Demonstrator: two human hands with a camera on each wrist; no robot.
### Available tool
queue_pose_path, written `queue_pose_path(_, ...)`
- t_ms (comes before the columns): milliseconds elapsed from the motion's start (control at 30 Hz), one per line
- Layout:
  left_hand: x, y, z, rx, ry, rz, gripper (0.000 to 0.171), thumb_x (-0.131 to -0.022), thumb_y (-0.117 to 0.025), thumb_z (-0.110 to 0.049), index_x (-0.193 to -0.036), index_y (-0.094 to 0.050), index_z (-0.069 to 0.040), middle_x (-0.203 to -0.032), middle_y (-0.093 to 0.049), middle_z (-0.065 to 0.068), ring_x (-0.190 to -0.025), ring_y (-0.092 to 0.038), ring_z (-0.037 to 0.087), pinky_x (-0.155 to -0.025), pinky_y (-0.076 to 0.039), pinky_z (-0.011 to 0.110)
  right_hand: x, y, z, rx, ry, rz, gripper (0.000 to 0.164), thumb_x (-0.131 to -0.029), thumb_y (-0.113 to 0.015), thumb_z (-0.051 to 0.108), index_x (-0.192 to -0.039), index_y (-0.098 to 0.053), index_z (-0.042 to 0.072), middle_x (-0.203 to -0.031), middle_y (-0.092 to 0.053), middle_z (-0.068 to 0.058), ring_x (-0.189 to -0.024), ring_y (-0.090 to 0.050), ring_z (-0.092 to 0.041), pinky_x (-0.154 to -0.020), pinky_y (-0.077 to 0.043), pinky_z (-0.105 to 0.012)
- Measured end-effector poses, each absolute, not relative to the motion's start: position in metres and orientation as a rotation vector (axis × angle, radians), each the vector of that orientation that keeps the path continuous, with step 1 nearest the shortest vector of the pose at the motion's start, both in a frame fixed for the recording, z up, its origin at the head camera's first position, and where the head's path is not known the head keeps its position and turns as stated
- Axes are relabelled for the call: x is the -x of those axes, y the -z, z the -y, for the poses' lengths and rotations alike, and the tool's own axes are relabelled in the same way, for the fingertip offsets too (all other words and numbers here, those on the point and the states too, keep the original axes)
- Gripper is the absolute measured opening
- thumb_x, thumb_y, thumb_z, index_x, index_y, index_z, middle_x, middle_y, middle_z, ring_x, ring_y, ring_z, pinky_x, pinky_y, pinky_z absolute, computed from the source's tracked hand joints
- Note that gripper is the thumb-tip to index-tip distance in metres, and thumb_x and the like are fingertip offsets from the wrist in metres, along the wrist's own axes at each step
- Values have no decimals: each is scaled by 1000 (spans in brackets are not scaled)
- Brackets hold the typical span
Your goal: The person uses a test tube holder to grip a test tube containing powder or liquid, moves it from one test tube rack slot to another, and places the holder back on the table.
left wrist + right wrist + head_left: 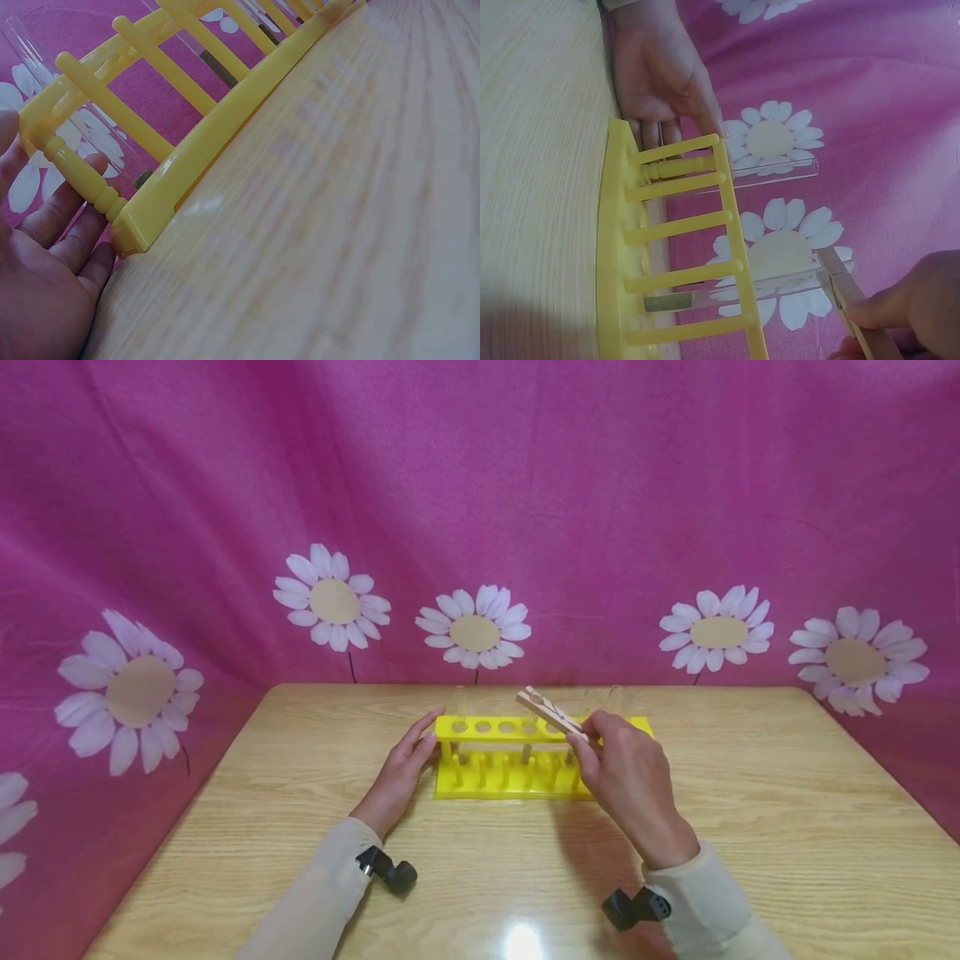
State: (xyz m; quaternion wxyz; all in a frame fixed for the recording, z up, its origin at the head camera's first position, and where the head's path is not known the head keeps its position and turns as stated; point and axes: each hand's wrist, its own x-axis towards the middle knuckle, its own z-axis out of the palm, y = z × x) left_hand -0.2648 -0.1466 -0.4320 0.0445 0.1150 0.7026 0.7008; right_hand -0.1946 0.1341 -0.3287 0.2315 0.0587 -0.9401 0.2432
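Observation:
A yellow test tube rack [491,792] stands on the table, holding several clear glass test tubes. My left hand [400,774] holds the rack's left end, thumb at the top bar and fingers behind the turned end post [82,176]. In my right hand [634,770] is a wooden test tube clamp [550,712], pinched near its rear end. In the right wrist view, the clamp's front end lies at the upper part of a test tube [791,280] with dark material at its bottom. Whether the clamp grips the glass I cannot tell. Another tube [780,172] stands near my left hand.
The rack rests on a light wood-grain table [300,760]. A magenta cloth [585,527] with white daisies hangs behind and at the sides. More tube tops [615,695] rise behind my right hand, which hides the rack's right part.

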Motion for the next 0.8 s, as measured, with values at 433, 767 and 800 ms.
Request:
queue_pose_path(433,265,433,146,-346,-2132,-2179,52,-101,-44,-46,-149,-37,-29,-150,-36,-7,-135,-38,17,-113,-31,42,193,320,-139,-212,-819,2750,25,-90,-68,16,-109,-61,2,-71,-59,-6,-56,-46,-18,-46,-41,-27)
queue_pose_path(767,264,432,145,-340,-2109,-2204,54,-101,-43,-46,-150,-35,-26,-150,-37,-6,-135,-37,17,-113,-31,42,192,316,-144,-375,-768,2778,28,-87,-71,12,-112,-63,2,-80,-67,-9,-56,-50,-16,-47,-44,-26)
queue_pose_path(800,264,432,146,-342,-2111,-2201,53,-101,-43,-46,-150,-35,-26,-150,-36,-6,-135,-37,17,-113,-31,42,192,316,-143,-375,-767,2777,27,-87,-70,12,-112,-63,2,-80,-67,-9,-55,-50,-16,-46,-44,-26)
